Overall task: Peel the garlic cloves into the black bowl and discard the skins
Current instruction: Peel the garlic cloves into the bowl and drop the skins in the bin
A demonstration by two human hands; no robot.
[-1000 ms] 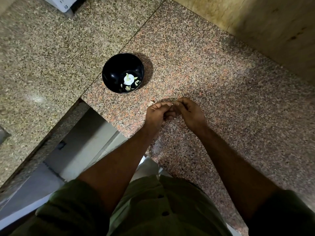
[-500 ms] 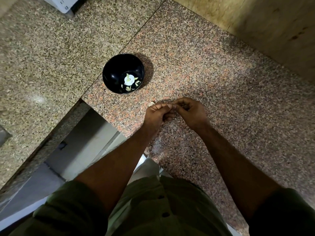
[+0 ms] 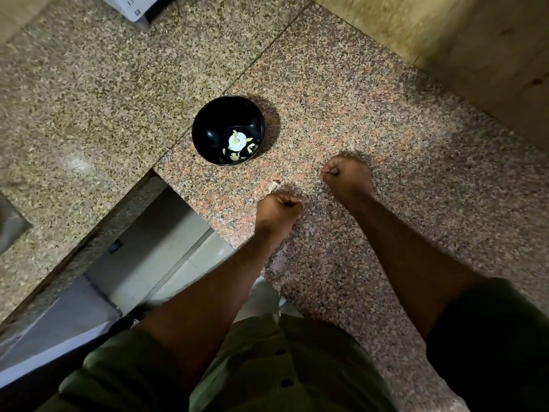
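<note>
Granite of a pink-speckled kind is carrying the whole work: the countertop is holding the black bowl, and the two hands are now hanging over it, well apart from each other. Half a second ago their fingertips were meeting over one clove; now the right hand is pulling away to the right and the left hand is staying near the edge. Both are curled tight. Something pale is showing at the right fingertips, but I cannot tell if it is skin or clove, and what the left is pinching is hidden. A dry scrap of garlic skin is lying just beside the left hand. Peeled cloves are already resting in the bowl. I am judging that the skin is just tearing off, so a drop into the bowl is coming next.
</note>
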